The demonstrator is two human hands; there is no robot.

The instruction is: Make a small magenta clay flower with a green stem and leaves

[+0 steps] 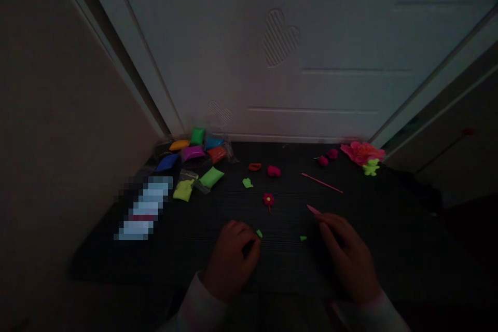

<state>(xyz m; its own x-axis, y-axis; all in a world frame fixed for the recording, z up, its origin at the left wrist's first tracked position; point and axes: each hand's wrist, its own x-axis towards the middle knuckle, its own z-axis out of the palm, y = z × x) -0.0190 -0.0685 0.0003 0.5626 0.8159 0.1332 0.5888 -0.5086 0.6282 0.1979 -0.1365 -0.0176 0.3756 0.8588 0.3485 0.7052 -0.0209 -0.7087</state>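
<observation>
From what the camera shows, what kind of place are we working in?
Probably a room in a home, set up as a small craft spot: a dark table stands against a white panel with embossed hearts, possibly a door, and holds bright packets and a small red flower.

The right hand [352, 259] partly hides the pink tool [313, 210]; a pale item [146, 209] is pixelated.

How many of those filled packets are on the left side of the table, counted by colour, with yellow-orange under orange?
Green: 2 (darker green packet, light green packet)
Blue: 2 (dark blue packet, lighter blue packet)
Orange: 2 (yellow-orange packet, red-orange packet)
Purple packet: 1
Yellow packet: 1
Total: 8
</observation>
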